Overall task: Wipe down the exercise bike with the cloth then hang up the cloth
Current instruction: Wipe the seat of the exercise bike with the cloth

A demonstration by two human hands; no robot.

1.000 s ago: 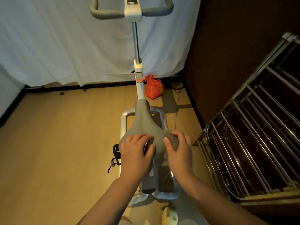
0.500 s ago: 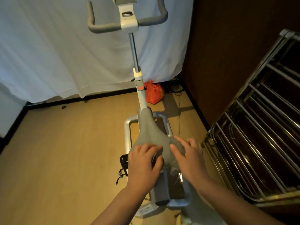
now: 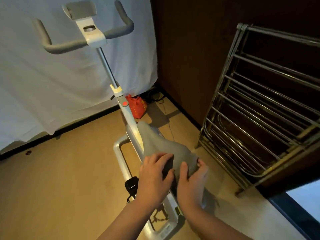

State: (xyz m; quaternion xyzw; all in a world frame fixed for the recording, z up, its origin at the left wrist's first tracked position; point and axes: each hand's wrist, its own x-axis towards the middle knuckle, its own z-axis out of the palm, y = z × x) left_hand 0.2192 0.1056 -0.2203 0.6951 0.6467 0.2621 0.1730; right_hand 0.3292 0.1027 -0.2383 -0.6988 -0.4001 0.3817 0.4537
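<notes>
Open floor [image 3: 65, 170] lay left of the exercise bike [image 3: 131, 134] I faced; a metal drying rack [image 3: 259, 108] against the dark wall [image 3: 190, 49] crowded its right side.

No legible text or labels.

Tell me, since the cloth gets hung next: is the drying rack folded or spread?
Folded: the drying rack stands upright, its rails stacked flat.

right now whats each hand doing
Left hand: fingers curled over the rear of the grey cloth-covered bike saddle, gripping it.
Right hand: pinching the grey cloth.
</notes>
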